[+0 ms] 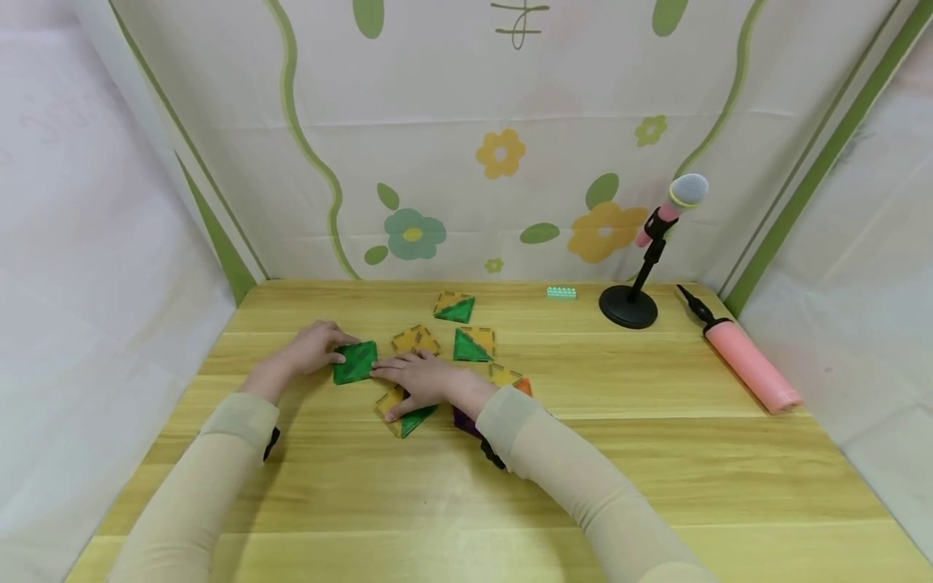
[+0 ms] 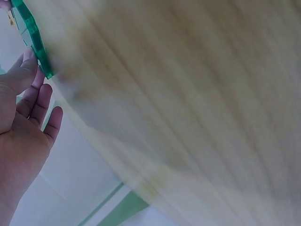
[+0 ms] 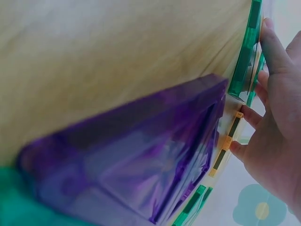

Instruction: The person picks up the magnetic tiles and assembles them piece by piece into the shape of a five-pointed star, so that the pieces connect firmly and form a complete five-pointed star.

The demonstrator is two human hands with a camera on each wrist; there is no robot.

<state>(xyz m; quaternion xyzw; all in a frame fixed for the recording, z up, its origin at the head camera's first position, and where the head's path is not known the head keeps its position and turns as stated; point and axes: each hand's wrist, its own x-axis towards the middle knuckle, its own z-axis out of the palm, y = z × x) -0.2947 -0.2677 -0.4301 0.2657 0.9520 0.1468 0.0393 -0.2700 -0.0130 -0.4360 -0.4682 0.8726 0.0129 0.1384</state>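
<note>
My left hand [image 1: 315,346] pinches the left side of a green see-through magnetic tile square [image 1: 355,362], thumb in front; the left wrist view shows its green edge [image 2: 34,35] at the thumb. Reaching in from the right, my right hand [image 1: 423,379] has outstretched fingertips at the square's right edge. Its thumb lies over a yellow-and-green tile square [image 1: 417,421], partly covered by the hand. A purple tile [image 3: 127,155] looms large in the right wrist view, mostly hidden under the right wrist in the head view. Behind the right hand lies a yellow tile square [image 1: 415,338].
Two more yellow-and-green squares [image 1: 474,344] lie farther back, and a yellow-and-orange piece [image 1: 504,375] beside the right wrist. A mint toy brick [image 1: 561,292], a microphone on a stand [image 1: 630,306] and a pink hand pump [image 1: 751,364] stand or lie toward the back right.
</note>
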